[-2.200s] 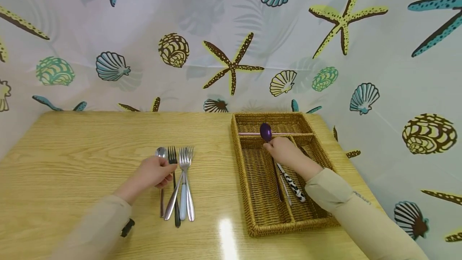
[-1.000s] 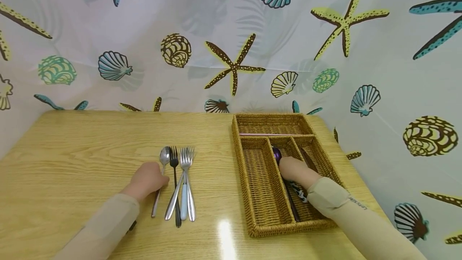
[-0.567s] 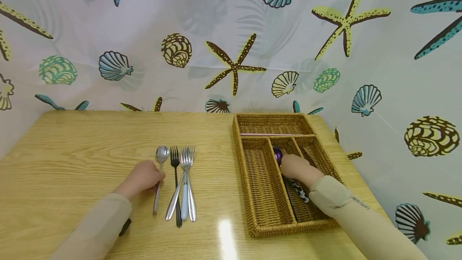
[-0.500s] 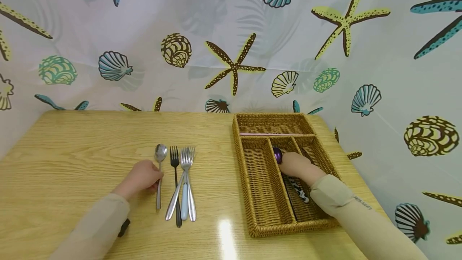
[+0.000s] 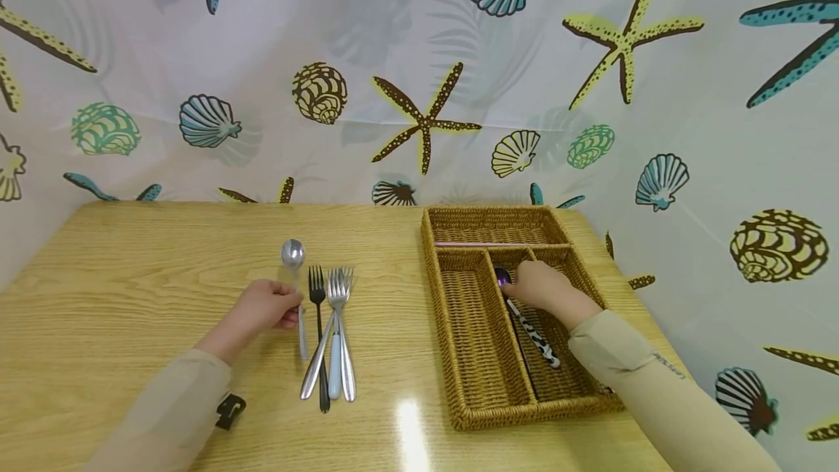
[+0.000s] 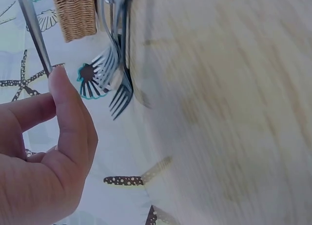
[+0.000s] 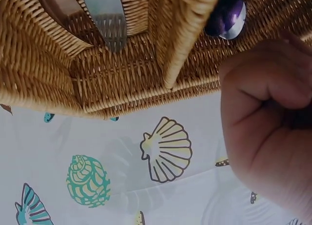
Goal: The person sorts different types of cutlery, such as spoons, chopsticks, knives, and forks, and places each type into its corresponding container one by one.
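My left hand (image 5: 265, 306) pinches a silver spoon (image 5: 293, 253) by its handle, bowl pointing away; in the left wrist view the handle (image 6: 35, 30) meets the fingertips. Right beside it lie a black fork (image 5: 317, 286) and several silver forks (image 5: 339, 290), one with a pale blue handle (image 5: 335, 374). My right hand (image 5: 542, 286) is inside the wicker tray's (image 5: 440, 341) middle compartment, fingers bent. Close to its thumb is a purple spoon (image 5: 502, 277), its dark handle along the divider. The right wrist view hides the fingertips, so a grip on it is unclear.
A black-and-white patterned handle (image 5: 540, 344) lies in the middle compartment. Blades (image 7: 105, 15) show in the right compartment, and a thin pink utensil (image 5: 485, 244) lies along the rear divider. A shell-print cloth (image 5: 262, 42) stands behind the table (image 5: 164, 253).
My left hand has gripped the silver spoon and shifted it away from me. My right hand has lowered the purple spoon into the middle compartment, then moved slightly up and away from me.
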Available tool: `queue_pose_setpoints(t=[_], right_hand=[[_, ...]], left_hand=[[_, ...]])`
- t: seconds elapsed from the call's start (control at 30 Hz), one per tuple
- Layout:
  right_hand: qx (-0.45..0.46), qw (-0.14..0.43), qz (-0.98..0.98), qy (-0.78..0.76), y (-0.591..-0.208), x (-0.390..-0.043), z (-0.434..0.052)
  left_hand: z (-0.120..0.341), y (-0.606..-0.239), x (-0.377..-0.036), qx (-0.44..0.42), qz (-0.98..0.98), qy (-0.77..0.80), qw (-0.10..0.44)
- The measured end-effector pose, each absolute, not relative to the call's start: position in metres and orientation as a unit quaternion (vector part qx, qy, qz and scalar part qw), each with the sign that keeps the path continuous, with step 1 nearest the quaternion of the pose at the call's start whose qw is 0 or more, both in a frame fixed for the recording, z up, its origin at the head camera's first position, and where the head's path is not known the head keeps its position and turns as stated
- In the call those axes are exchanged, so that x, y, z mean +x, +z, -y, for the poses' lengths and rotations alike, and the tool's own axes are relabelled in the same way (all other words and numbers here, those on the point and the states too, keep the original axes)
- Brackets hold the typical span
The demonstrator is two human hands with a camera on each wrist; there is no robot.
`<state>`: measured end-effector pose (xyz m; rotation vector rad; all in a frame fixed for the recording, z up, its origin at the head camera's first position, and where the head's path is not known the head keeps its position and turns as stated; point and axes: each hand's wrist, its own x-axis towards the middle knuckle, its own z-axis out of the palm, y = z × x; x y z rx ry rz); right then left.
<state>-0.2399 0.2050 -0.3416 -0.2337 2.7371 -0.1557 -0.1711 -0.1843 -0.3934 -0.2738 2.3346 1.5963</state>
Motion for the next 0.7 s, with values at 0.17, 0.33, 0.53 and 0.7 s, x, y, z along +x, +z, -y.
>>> queue_pose_setpoints(t=[0.17,0.33,0.53,0.7], right_hand=[[-0.075,0.194,-0.976,-0.058,-0.335,-0.241,-0.201],[-0.083,0.188,-0.976,-0.07,-0.33,-0.244,-0.193],[-0.098,0.177,-0.978,-0.058,-0.324,-0.246,-0.18],[-0.107,0.176,-0.977,-0.051,-0.318,-0.245,-0.169]], left_hand=[[0.173,-0.385,-0.17,-0.096,-0.807,0.565,0.144],[0.156,-0.378,-0.169,-0.084,-0.799,0.578,0.145],[0.136,-0.37,-0.17,-0.084,-0.794,0.584,0.148],[0.123,-0.364,-0.172,-0.078,-0.79,0.59,0.147]])
